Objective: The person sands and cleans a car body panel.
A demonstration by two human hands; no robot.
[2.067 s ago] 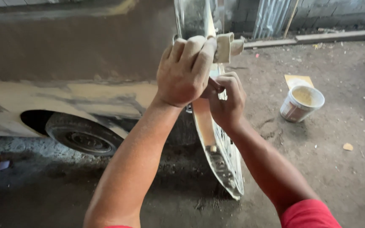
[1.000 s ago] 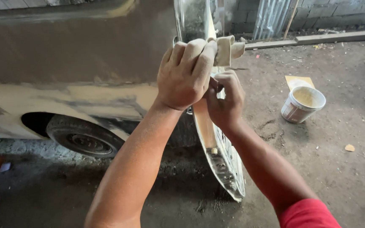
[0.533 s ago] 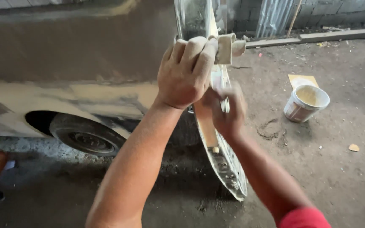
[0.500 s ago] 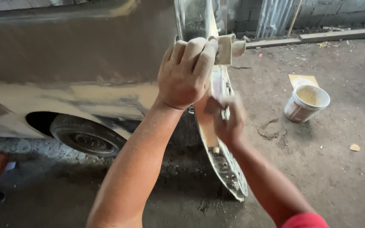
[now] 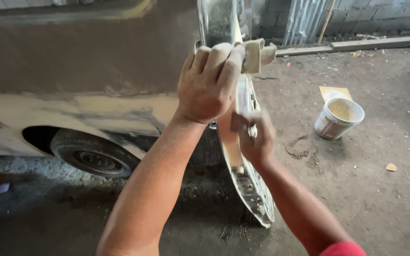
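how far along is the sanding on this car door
Partway, it seems. The car body already looks dull with pale patches. In hand: the left hand grips the door's top edge with a cloth; the blurred right hand rubs its edge. The lower door looks unworked.

Soft even daylight, no hard shadows or glare; right hand motion-blurred, everything else sharp, wheel arch dark.

Bare dirt floor w/ white bucket, yellow sheet behind it — wood plank by wall.
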